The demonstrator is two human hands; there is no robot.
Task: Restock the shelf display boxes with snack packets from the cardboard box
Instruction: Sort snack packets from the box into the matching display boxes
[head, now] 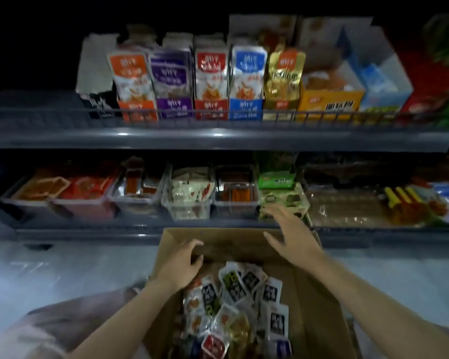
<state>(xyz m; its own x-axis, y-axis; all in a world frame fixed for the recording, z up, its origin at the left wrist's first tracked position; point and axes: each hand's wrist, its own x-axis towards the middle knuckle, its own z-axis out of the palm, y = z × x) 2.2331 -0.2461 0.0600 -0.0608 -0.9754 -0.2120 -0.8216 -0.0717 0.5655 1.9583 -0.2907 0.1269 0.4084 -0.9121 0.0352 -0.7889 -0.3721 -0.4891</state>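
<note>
Nearest, at the bottom centre of the frame, an open brown cardboard box (311, 294) holds a loose heap of small, glossy, crinkled snack packets (233, 301), mostly white with black, orange or red print. They overlap too much to count. Two bare forearms reach in from the lower corners. The left hand (182, 265) hovers over the box's left wall with fingers curled downward; whether it grips anything cannot be told. The right hand (288, 234) is spread flat and empty above the box's far rim, its fingertips at a green display box (278, 180) of green-and-white packets on the lower grey metal shelf (88, 230). To the left of that box stand five clear plastic tubs (189, 203) in a row, holding red, orange and white packets. On the upper shelf (218, 138), behind a wire rail, stand five tall cardboard cartons (210, 73): orange, purple, red, blue and gold. Right of them sit one yellow carton (329, 101) and one pale blue carton (384, 92).
</note>
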